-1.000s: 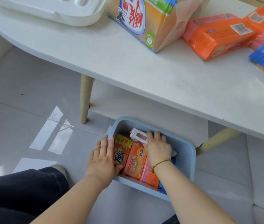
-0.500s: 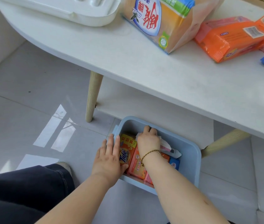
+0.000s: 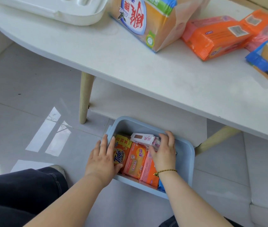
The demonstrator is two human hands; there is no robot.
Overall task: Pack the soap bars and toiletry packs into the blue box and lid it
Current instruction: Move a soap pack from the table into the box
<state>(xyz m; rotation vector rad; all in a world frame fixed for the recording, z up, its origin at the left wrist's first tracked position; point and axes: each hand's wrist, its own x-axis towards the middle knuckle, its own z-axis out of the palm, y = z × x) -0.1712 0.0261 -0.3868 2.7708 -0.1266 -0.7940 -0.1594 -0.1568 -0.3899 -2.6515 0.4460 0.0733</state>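
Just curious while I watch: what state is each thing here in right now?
Blue box: open, on the floor, partly filled.
White lid: off, on the table.
Tide bar: in the box.
White pack: atop the bars, tilted.
Left hand: steadying the box's left wall.
Right hand: resting on the white pack.
Orange packs: unpacked, on the table.

Blue box (image 3: 185, 154) on floor, unlidded | left hand (image 3: 103, 157) flat on Tide bar (image 3: 121, 154) at box's left wall | right hand (image 3: 163, 153) grips white pack (image 3: 144, 138) (lying over orange bars (image 3: 135, 161))
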